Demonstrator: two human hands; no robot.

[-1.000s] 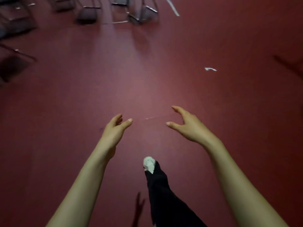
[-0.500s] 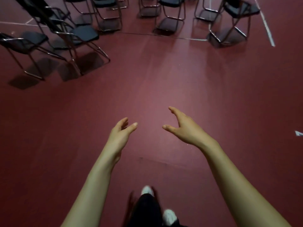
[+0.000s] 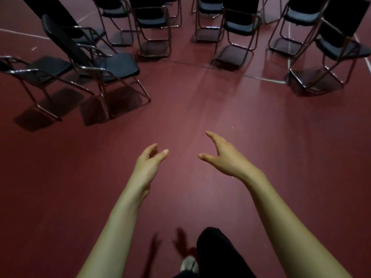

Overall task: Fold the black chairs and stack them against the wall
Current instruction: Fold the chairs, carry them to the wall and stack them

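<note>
Several black folding chairs with metal frames stand unfolded across the top of the view. The nearest chair point(image 3: 112, 67) is at the upper left, with another chair point(image 3: 40, 69) beside it at the far left. More chairs stand further back, one near the middle point(image 3: 239, 27) and one at the right point(image 3: 337, 47). My left hand point(image 3: 147, 165) and my right hand point(image 3: 224, 157) are stretched out in front of me over bare floor, fingers relaxed and holding nothing. Both hands are well short of any chair.
The floor point(image 3: 200, 109) is dark red with thin white lines near the chairs. My black trouser leg point(image 3: 218, 251) and a white shoe point(image 3: 188, 265) show at the bottom edge.
The view has advanced toward the chairs, which now fill the top of the frame and look larger. My hands keep the same outstretched pose. My feet have changed position.
</note>
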